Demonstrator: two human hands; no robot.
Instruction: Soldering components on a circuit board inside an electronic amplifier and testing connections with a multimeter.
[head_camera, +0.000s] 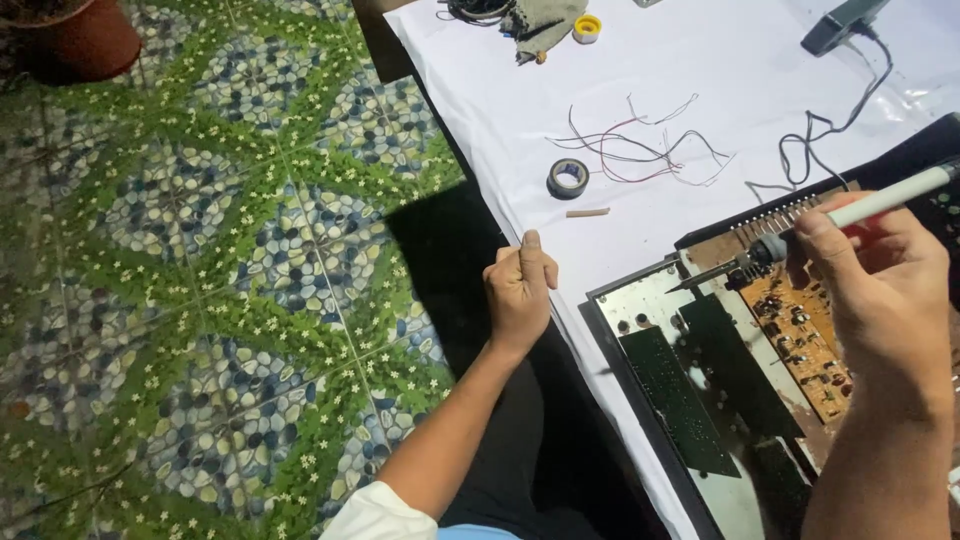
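The floor (200, 250) fills the left half of the view: tiles printed with green leaves, small white flowers and blue-grey pebbles. A table under a white sheet (640, 90) runs along the right, its dark edge showing near the top. On the sheet, at lower right, lies an opened metal case (650, 300) with circuit boards inside: two dark green ones (680, 400) and an orange-brown one (800, 340) crowded with small parts. The case is cut off by the right and bottom edges.

At top left stands a reddish clay pot (85, 38), half out of view. A black cable (830, 125) runs from a dark object (840, 22) at the top edge down toward the case. Mid-table lies a tangle of thin red, white and dark wires (640, 150); just beside it a roll of black tape (568, 178) and a small wooden stick (587, 212). Near the top edge sit a crumpled grey cloth (540, 25) and a small yellow-rimmed roll (587, 27).

The right hand (880, 290) grips a soldering iron (800, 235) by its white handle, fingers wrapped around it, tip slanting down over the edge of the case. The arm hides much of the orange-brown board. The left hand (520, 290) hangs in the air off the table edge, loosely curled, one finger raised; whether it pinches anything cannot be told.
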